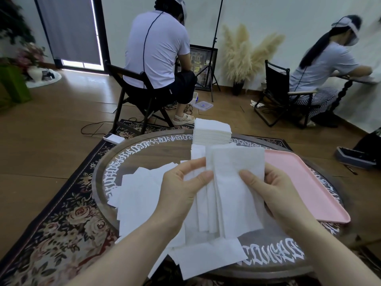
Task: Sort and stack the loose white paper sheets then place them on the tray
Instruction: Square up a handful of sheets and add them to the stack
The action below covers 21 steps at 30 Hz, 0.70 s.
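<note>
Both of my hands hold a small bundle of white paper sheets [233, 186] upright above the round table. My left hand [181, 188] pinches its left edge with thumb on top. My right hand [274, 190] grips the right edge, thumb on the front sheet. More loose white sheets [140, 195] lie scattered on the table at the left and near its front edge. A neat thick stack of white sheets [212, 131] stands at the table's far side. The pink tray [305, 182] lies on the table's right side with nothing on it.
The round dark table [144, 153] with white lettering stands on a floral rug [68, 219]. Two seated people work at the back on folding chairs. A white device [113, 138] lies on the floor beyond the table; a dark box [354, 157] sits at the right.
</note>
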Each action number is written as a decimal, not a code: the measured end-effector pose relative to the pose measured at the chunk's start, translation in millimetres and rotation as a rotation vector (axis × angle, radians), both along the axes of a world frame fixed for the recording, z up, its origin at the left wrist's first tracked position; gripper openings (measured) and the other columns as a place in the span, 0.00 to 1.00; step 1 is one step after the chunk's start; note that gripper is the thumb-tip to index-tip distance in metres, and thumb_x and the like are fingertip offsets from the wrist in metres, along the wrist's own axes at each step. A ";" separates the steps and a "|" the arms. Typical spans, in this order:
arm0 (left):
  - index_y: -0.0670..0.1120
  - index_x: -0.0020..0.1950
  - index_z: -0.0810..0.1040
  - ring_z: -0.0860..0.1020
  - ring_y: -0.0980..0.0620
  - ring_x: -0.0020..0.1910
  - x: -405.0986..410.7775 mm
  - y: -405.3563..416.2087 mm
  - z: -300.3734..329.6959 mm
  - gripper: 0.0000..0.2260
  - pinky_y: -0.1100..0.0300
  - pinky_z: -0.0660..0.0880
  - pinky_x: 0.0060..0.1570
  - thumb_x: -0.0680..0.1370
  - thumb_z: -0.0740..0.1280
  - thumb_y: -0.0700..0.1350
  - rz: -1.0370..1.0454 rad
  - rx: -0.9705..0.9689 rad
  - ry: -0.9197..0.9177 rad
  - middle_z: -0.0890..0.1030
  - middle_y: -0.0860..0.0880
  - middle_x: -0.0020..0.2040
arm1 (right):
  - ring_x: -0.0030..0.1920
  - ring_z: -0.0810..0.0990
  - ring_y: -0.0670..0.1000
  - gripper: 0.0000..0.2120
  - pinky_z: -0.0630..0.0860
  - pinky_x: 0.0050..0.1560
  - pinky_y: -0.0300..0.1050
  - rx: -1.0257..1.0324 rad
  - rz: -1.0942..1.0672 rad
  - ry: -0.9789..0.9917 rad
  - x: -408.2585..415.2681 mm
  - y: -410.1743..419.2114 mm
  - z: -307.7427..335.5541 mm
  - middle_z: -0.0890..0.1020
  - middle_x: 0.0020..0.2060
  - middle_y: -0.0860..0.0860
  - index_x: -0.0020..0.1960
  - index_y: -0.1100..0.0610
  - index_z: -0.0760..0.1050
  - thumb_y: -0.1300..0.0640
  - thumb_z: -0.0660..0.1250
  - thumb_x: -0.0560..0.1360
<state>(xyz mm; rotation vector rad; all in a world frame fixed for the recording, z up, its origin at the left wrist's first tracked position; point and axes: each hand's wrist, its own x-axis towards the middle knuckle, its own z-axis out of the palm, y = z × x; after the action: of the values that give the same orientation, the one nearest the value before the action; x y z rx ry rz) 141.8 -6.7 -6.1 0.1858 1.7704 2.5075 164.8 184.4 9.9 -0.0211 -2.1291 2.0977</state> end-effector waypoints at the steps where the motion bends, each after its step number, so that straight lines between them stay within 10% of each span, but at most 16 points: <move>1: 0.48 0.50 0.86 0.84 0.54 0.49 0.2 0.5 -0.4 0.08 0.60 0.80 0.50 0.73 0.74 0.39 0.000 0.002 -0.007 0.86 0.56 0.46 | 0.50 0.85 0.58 0.18 0.80 0.50 0.54 0.001 0.000 0.000 0.1 -1.8 -0.2 0.86 0.50 0.54 0.56 0.54 0.82 0.51 0.71 0.68; 8: 0.44 0.51 0.86 0.81 0.68 0.45 0.9 3.8 0.7 0.06 0.73 0.75 0.42 0.75 0.72 0.42 0.004 -0.006 -0.015 0.86 0.51 0.47 | 0.48 0.86 0.53 0.17 0.82 0.44 0.43 0.031 0.005 0.010 -0.4 -9.6 -0.6 0.87 0.48 0.52 0.56 0.54 0.81 0.51 0.71 0.68; 17: 0.44 0.48 0.86 0.84 0.54 0.48 3.1 5.6 3.5 0.17 0.60 0.77 0.52 0.66 0.74 0.55 -0.005 0.036 -0.030 0.86 0.53 0.45 | 0.42 0.86 0.49 0.14 0.79 0.37 0.37 0.069 0.004 0.071 1.4 -12.9 1.8 0.87 0.45 0.51 0.54 0.56 0.81 0.54 0.69 0.70; 21: 0.44 0.47 0.86 0.85 0.49 0.46 3.8 3.9 3.1 0.09 0.59 0.79 0.47 0.68 0.76 0.44 -0.005 0.031 -0.041 0.87 0.48 0.45 | 0.45 0.86 0.52 0.16 0.81 0.39 0.38 0.075 0.015 0.064 3.3 -14.6 2.8 0.87 0.45 0.50 0.55 0.55 0.80 0.53 0.70 0.68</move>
<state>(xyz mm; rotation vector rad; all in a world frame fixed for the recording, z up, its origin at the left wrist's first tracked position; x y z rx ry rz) 145.6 -2.7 -3.0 0.1398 1.7154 2.5176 168.1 169.9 12.7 0.0697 -2.1757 1.9964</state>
